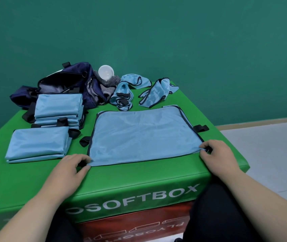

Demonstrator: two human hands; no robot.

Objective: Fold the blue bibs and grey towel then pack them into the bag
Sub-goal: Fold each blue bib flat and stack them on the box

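Your left hand [72, 165]: on the near left corner of the flat light-blue mesh bib with dark trim [139, 135], thumb and fingers pinched shut on the fabric.

Your right hand [216, 154]: at the near right corner of the same bib, fingers curled closed, nipping the edge.

Flat bib: spread open on the green padded box top [34, 180] (white lettering "SOFTBOX" on its near face), black straps poking out at its left and right sides.

Folded light-blue bib, single [38, 145]: near left, just beside the flat one, not touching it.

Stack of folded light-blue bibs [58, 105]: directly beyond the single one, black straps showing between the layers.

Dark navy fabric bag [65, 81]: far left, mouth open, behind and touching the stack.

Grey knitted towel [109, 84]: crumpled at the bag's right side, with a round white plastic lid [106, 72] on top of it.

Two crumpled light-blue bibs: one [127, 91] just right of the towel, the other [158, 93] farther right; both lie beyond the flat bib.

Teal wall [156, 32]: behind everything.
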